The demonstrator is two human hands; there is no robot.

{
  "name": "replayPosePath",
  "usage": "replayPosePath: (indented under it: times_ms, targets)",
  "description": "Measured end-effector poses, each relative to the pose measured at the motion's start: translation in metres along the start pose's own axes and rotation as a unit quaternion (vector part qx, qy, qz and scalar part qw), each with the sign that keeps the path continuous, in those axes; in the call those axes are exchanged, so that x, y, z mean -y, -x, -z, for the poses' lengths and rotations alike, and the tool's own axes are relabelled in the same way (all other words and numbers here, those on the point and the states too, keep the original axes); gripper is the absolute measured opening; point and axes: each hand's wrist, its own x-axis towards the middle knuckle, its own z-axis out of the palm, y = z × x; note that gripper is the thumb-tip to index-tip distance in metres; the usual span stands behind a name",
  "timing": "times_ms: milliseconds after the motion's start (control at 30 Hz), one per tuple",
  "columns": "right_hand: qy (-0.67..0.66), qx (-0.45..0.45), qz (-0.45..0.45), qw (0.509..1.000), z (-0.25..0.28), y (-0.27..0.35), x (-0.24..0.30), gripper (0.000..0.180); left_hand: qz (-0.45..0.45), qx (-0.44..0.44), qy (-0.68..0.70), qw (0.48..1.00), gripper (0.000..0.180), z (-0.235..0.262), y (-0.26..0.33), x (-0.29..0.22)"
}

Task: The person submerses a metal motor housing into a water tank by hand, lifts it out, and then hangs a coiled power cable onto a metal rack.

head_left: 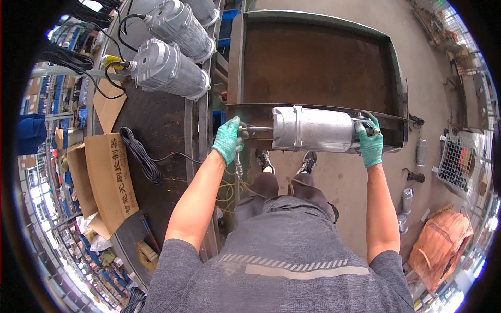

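Grey floor [344, 198] stretches out to the right of a rust-brown metal tray [318, 62] with raised walls, and a dark surface [156, 115] runs along the tray's left. At the tray's near edge, on the person's side, a silver cylinder [315, 129] lies sideways between the two gloved hands. Left of it, the left hand [227, 141] is closed around one end of a slim metal rod [258, 128], which reaches across to the cylinder's left end. The right hand [370, 141] is curled around the fittings at the cylinder's right end, by the tray's near right corner.

To the left of the tray, two similar ribbed housings [169, 70] lie on the surface with black leads attached; nearer the person than these sit a coiled black cable [141, 156] and an open carton [112, 182]. Well right of the tray, a wire basket [456, 161] and an orange-brown bag [441, 249] stand on the floor.
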Motion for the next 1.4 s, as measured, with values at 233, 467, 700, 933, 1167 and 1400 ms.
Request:
replayPosePath:
  times_ms: [233, 467, 700, 933, 1167, 1400]
  targets:
    - [0.074, -0.019, 0.067, 0.995, -0.006, 0.002, -0.005, 0.021, 0.022, 0.018, -0.017, 0.999, 0.024, 0.003, -0.002, -0.002]
    - [0.099, 0.003, 0.078, 0.992, -0.005, 0.001, 0.005, 0.03, 0.029, 0.008, -0.06, 0.998, 0.026, -0.005, -0.002, -0.003]
    - [0.091, 0.007, 0.052, 0.994, -0.006, 0.0, 0.006, 0.031, 0.032, 0.001, -0.068, 0.997, 0.024, -0.009, -0.002, -0.004]
    - [0.087, -0.006, 0.056, 0.995, -0.006, -0.002, -0.001, 0.031, 0.033, -0.012, -0.091, 0.995, 0.026, -0.014, 0.001, -0.007]
    - [0.095, -0.005, 0.06, 0.994, -0.006, -0.003, -0.004, 0.032, 0.033, -0.011, -0.077, 0.996, 0.024, -0.013, -0.001, -0.005]
    - [0.089, -0.008, 0.054, 0.995, -0.008, -0.003, 0.001, 0.031, 0.031, -0.016, -0.07, 0.997, 0.025, -0.012, -0.003, -0.004]
